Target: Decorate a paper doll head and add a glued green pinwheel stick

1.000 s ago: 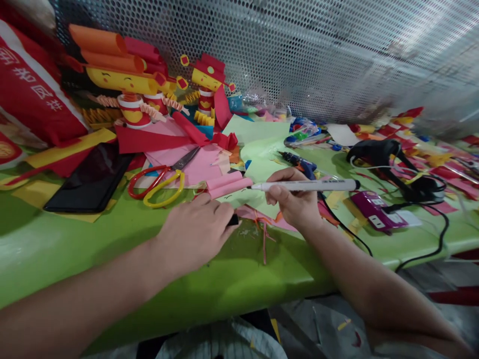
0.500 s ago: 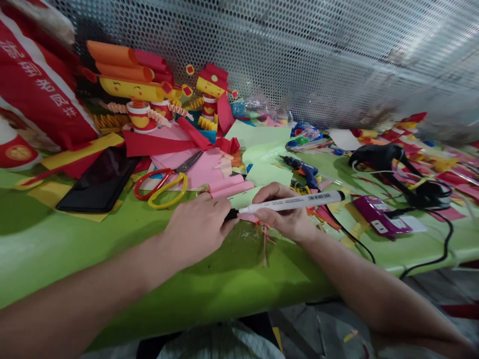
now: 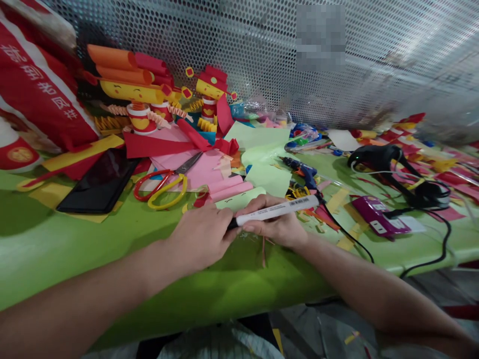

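A white marker (image 3: 277,210) lies slantwise between my hands, its black cap at the left end. Around the cap, the fingers of my left hand (image 3: 204,232) are closed. My right hand (image 3: 277,227) grips the white barrel from below, close to the cap. Just behind the hands is a pale green paper roll (image 3: 239,199) with small drawn eye lines, and a pink paper roll (image 3: 228,187) rests behind it. Scissors (image 3: 168,182) with red and yellow handles lie to the left of the rolls on pink paper.
A black phone (image 3: 99,182) lies at the left, below paper figures (image 3: 138,92). Right of the hands are a blue glue gun (image 3: 305,172), a purple power socket (image 3: 379,217) and black cables. Paper scraps are strewn across the green table (image 3: 149,294). Perforated metal stands behind.
The marker and my right hand have moved slightly left and down, and the cap now meets the barrel. More of the pale green roll shows behind my hands.
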Available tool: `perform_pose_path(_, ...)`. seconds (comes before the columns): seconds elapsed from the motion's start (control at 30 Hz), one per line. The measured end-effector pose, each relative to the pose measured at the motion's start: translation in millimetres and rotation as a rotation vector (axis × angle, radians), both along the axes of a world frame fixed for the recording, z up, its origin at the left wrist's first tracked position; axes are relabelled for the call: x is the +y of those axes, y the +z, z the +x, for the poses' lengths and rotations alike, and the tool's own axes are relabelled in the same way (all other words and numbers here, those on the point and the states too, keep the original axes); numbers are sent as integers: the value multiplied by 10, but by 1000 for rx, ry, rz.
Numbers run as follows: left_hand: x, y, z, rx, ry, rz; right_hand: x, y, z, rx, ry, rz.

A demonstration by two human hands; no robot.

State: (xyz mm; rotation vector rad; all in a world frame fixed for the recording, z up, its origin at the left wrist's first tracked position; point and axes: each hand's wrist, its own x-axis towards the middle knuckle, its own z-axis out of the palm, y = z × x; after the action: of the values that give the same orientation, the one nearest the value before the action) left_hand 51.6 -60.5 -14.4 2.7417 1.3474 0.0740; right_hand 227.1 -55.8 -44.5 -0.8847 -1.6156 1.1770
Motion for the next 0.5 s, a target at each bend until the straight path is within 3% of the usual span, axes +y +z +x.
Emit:
perform_pose_path(0.17, -43, 12, 3, -36, -10, -74, -30, -35, -45, 82, -37, -18)
perform_pose_path(0.5, -101, 4, 42, 29, 70, -69, -57, -33, -123, 161, -74, -79)
